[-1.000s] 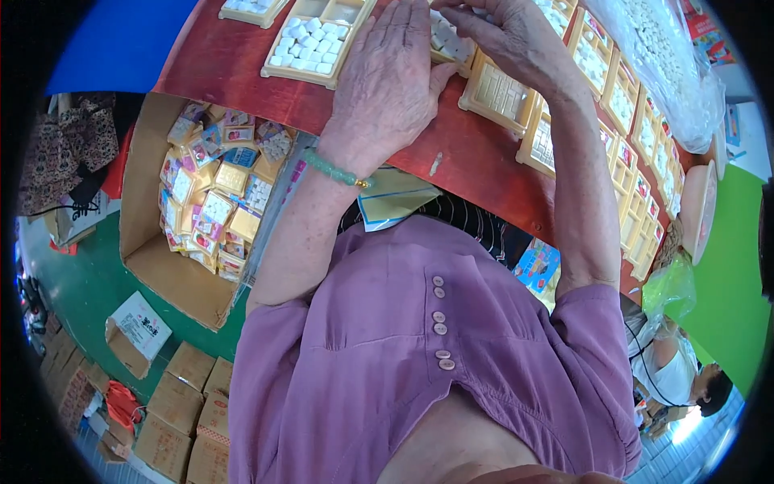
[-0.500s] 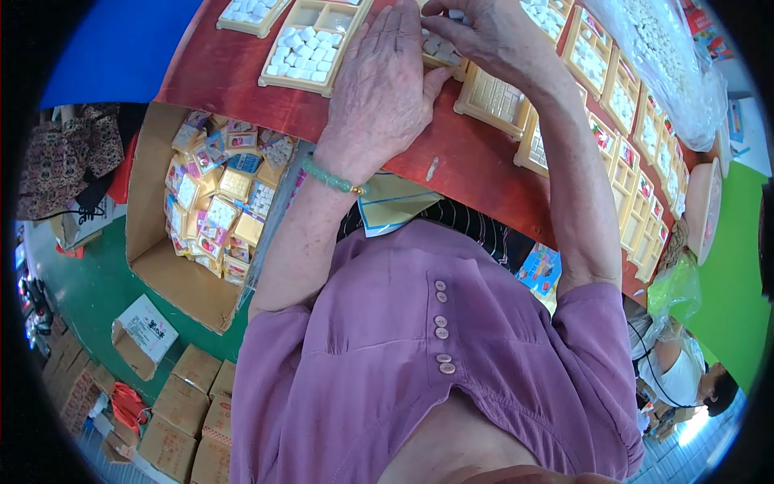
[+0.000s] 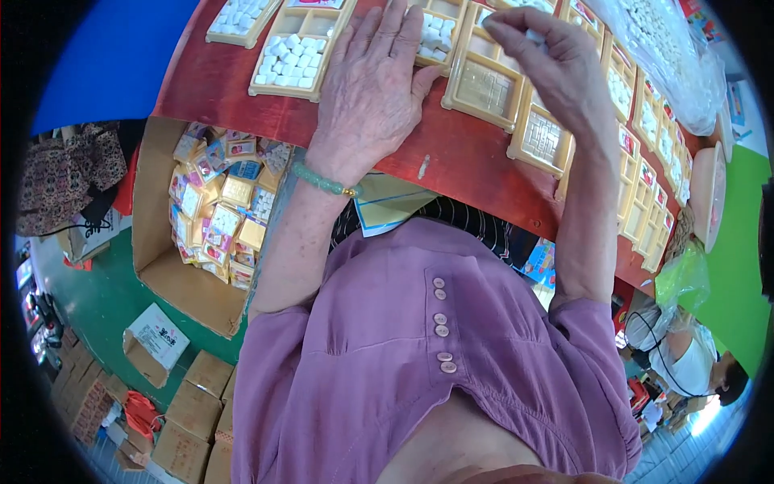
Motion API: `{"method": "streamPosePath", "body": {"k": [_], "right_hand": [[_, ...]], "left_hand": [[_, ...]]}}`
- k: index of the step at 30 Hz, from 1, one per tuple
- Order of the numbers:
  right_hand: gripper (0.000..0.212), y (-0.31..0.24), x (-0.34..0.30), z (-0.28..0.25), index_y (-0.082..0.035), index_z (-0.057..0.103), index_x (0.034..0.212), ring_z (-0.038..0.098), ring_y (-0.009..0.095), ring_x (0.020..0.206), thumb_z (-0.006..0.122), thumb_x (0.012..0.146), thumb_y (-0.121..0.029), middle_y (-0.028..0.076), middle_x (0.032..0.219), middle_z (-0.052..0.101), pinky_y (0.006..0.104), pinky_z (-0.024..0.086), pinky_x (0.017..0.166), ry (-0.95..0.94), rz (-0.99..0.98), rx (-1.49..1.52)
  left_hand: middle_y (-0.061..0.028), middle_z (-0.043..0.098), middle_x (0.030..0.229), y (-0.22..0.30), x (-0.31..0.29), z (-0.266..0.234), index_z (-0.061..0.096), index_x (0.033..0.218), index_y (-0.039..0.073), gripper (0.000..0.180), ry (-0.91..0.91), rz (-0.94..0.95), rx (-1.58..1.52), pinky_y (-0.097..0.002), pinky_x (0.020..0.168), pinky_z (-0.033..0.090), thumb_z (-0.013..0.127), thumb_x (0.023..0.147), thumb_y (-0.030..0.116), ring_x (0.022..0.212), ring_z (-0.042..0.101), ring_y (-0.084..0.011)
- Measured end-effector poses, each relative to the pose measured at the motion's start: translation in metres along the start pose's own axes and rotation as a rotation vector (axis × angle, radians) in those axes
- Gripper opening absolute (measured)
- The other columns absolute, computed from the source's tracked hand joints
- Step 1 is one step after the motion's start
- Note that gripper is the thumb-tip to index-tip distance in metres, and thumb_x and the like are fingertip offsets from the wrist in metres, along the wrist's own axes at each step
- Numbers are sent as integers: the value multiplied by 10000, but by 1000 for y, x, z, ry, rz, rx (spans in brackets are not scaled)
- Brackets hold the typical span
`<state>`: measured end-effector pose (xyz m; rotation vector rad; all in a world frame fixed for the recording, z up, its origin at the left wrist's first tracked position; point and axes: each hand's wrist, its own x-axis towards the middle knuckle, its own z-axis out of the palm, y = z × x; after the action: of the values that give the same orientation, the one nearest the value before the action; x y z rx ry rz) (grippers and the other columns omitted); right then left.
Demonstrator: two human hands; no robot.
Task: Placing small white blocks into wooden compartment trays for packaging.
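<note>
My left hand (image 3: 372,93) lies flat with its fingers stretched forward, between two cream plastic trays. The tray (image 3: 284,90) on its left has a compartment full of small white blocks (image 3: 292,61). Beside its fingertips and thumb is another tray with white blocks (image 3: 436,35), partly covered. My right hand (image 3: 564,68) is curled above the trays farther right, fingers bent toward the thumb, with small white blocks (image 3: 535,35) showing inside it. Just below and left of it sits a tray (image 3: 477,110) with a bare lower compartment; a tray with a grid-patterned base (image 3: 542,139) lies under its wrist.
The red table (image 3: 387,157) carries a row of trays (image 3: 645,194) at right and a clear plastic bag of white pieces (image 3: 657,56). On the left, a cardboard box (image 3: 173,278) holds many packed trays. Another person (image 3: 685,355) sits at lower right.
My right hand has moved right, away from my left hand, uncovering the tray of white blocks and the bare-compartment tray. My left hand has shifted slightly left and stays flat.
</note>
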<state>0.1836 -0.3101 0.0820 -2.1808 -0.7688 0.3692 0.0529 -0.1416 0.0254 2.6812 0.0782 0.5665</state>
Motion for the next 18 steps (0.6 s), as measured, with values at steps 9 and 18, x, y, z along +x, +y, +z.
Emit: {"method": "streamPosePath", "body": {"k": [9, 18], "right_hand": [[188, 27, -15, 43, -20, 705, 1065, 680, 296, 780, 715, 958, -175, 139, 922, 671, 381, 549, 721, 195, -416, -286], [212, 36, -15, 48, -12, 698, 1077, 666, 352, 905, 718, 946, -177, 155, 974, 650, 432, 553, 778, 204, -517, -344]], "left_hand": [[-301, 477, 1515, 3, 2, 1, 441, 1466, -115, 637, -86, -49, 8, -489, 1196, 335, 634, 998, 271, 1424, 434, -443], [-267, 526, 1458, -12, -1, 17, 473, 1450, -50, 609, 54, 172, 117, -486, 1141, 405, 705, 947, 203, 1380, 482, -420]]}}
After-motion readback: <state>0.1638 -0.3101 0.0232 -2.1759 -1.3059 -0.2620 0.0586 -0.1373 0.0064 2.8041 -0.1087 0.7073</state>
